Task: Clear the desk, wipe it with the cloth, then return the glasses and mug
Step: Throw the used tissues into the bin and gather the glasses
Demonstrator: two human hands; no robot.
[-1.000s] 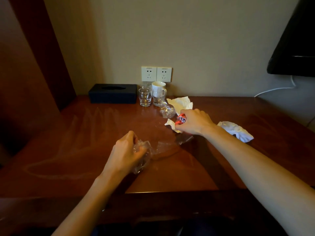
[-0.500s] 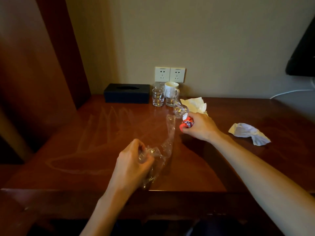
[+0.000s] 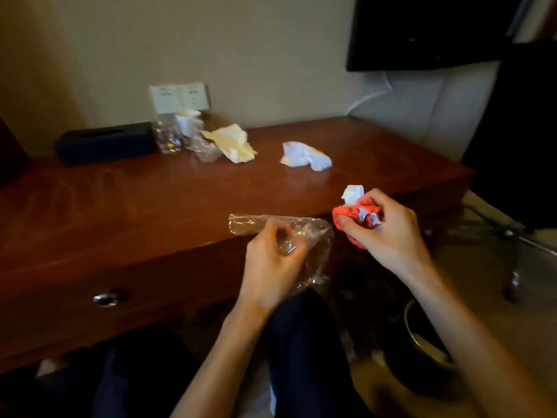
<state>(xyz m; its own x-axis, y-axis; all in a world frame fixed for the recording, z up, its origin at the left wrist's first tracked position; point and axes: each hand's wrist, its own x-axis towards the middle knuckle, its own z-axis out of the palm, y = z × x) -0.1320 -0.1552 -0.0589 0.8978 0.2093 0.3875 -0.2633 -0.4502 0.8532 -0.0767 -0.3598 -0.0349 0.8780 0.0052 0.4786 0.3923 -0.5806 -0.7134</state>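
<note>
Holding trash in both hands, I am in front of the desk (image 3: pixel 126 212). My left hand (image 3: pixel 271 267) has its fingers curled round a crumpled clear plastic wrap (image 3: pixel 301 233), which sticks out to the left and hangs down past my palm. My right hand (image 3: pixel 382 233) has its fingers bent tight round a scrunched red wrapper (image 3: pixel 349 215) with a bit of white paper (image 3: pixel 352 193) poking out on top. Both hands are just off the front edge of the desk, near each other but not touching.

At the back of the desk, by the wall under the sockets (image 3: pixel 179 96), stand a glass (image 3: pixel 165 137) and the white mug (image 3: pixel 188 123), close together. A black tissue box (image 3: pixel 105 141) sits to their left. A crumpled cream tissue (image 3: pixel 232 143) lies just right of the mug, with some clear plastic (image 3: pixel 208 149) beside it. A crumpled white tissue (image 3: pixel 306 156) lies farther right, apart from the rest.
</note>
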